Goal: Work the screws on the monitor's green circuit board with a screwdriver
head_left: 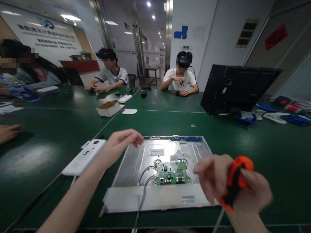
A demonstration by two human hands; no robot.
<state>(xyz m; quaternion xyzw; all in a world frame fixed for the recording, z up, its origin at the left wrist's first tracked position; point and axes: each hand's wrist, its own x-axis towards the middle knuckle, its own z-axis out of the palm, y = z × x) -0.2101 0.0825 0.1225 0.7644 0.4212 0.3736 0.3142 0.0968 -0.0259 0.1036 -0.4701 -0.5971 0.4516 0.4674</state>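
In front of me a metal-backed display panel (148,155) lies flat on the green table. A green circuit board (171,173) sits on its middle, with dark cables (145,191) running toward my edge. Along the far side of the panel runs a narrow blue circuit strip (187,139). My left hand (125,139) is over the far left corner, fingers curled together near the strip's end; whether they pinch anything is hidden. Above the panel's right side, my right hand (233,184) is closed around an orange-and-black tool (244,163), blurred, its exact kind unclear.
A white numbered box (84,157) with cables lies left of the panel. Farther off stand an open cardboard box (108,109) and a large black monitor (239,89). Several people sit around the table (165,121); one person's hand (9,132) rests at the left.
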